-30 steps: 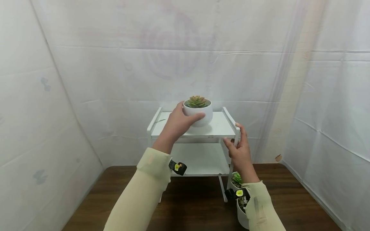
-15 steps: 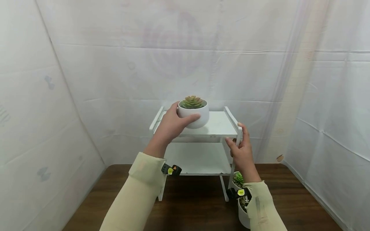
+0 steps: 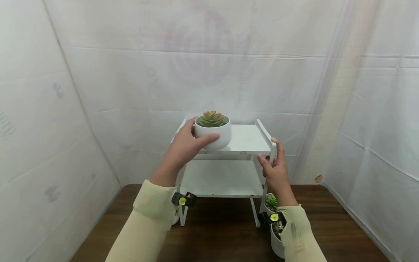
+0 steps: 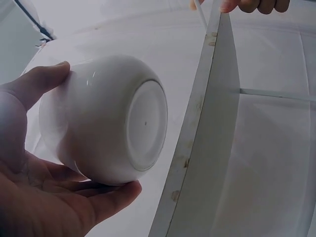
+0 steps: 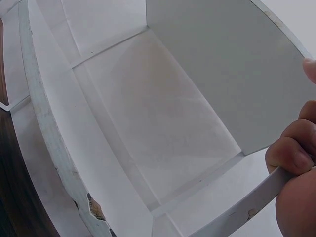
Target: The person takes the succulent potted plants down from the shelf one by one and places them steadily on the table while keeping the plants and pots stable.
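A white round pot with a green and reddish succulent (image 3: pixel 212 136) is gripped at its left side by my left hand (image 3: pixel 183 145). In the left wrist view the pot's bottom (image 4: pixel 148 126) shows, apart from the shelf board, with thumb and fingers on either side of its wall. The pot is above the front of the white two-tier shelf's top board (image 3: pixel 247 138). My right hand (image 3: pixel 276 171) holds the shelf's front right post near the top corner. In the right wrist view its curled fingers (image 5: pixel 291 148) wrap round the post (image 5: pixel 247 207).
The shelf's lower board (image 3: pixel 222 178) has chipped edges. Beside its right legs stand two potted succulents, one behind (image 3: pixel 271 202) and one in front (image 3: pixel 277 245), partly hidden by my right wrist. A white object (image 3: pixel 175 218) peeks out by the left leg. White sheets surround the brown table (image 3: pixel 216 236).
My left hand has moved left and slightly nearer with the potted succulent, from over the top board's middle toward its front left. My right hand keeps its hold on the post.
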{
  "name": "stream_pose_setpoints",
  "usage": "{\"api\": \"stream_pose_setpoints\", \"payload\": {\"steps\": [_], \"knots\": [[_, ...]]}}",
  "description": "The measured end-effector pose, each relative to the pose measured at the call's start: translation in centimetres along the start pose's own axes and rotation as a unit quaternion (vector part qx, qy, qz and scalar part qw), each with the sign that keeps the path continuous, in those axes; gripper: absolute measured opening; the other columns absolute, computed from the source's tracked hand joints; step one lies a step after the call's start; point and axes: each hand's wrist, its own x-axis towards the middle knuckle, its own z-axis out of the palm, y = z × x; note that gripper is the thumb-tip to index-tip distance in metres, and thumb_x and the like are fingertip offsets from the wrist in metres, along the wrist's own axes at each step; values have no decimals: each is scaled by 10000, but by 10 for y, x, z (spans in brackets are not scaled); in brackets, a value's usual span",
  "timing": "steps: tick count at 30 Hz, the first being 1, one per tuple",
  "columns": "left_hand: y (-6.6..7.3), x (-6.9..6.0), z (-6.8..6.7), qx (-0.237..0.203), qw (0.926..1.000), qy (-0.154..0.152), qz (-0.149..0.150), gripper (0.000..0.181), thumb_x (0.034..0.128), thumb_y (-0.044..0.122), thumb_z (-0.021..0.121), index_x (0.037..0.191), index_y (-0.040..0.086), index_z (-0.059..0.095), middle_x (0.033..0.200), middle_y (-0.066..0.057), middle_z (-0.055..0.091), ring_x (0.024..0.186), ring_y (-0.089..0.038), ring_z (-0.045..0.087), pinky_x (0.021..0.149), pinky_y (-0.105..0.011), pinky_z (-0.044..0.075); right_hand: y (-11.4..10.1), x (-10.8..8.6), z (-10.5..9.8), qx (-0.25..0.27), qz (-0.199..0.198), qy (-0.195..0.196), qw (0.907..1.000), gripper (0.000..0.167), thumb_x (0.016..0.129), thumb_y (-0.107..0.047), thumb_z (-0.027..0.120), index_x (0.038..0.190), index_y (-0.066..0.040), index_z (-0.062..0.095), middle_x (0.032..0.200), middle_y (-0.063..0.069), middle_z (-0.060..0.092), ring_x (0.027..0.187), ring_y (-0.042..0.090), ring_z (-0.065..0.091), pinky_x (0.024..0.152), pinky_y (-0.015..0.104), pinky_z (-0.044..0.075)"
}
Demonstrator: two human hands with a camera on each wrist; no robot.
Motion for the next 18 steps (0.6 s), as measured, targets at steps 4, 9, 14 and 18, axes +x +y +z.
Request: {"api": "stream_pose_setpoints", "payload": {"steps": [4, 9, 14, 18], "knots": [[-3, -8, -7, -111, 9998, -109, 148, 826, 771, 560, 748, 1449, 275, 372, 1286, 28, 558, 1133, -185, 554, 933, -413, 482, -1, 0, 0, -35, -74, -21, 10000, 645, 990, -147, 556, 1522, -246, 204, 582, -82, 327, 430, 10, 280, 425, 226, 295], [-5, -17, -12, -199, 9991, -206, 314, 767, 778, 545, 753, 1411, 289, 404, 1248, 33, 571, 1102, -185, 567, 888, -395, 493, -1, 0, -2, -18, -89, 4, 10000, 643, 987, -141, 560, 1517, -253, 214, 564, -89, 316, 421, 0, 279, 420, 224, 293], [-6, -26, -15, -369, 9974, -358, 501, 692, 809, 467, 758, 1393, 299, 426, 1239, 22, 581, 1097, -192, 586, 866, -388, 514, -1, 0, -2, -39, -92, -6, 10000, 643, 988, -146, 560, 1520, -247, 213, 568, -85, 325, 418, 2, 278, 415, 229, 296], [-8, -32, -17, -543, 9953, -465, 650, 682, 829, 401, 759, 1410, 286, 421, 1281, 26, 566, 1142, -190, 588, 890, -395, 523, 1, -1, -3, -46, -99, 2, 9999, 639, 988, -148, 559, 1519, -244, 216, 566, -76, 319, 417, 5, 275, 410, 235, 294]]}}
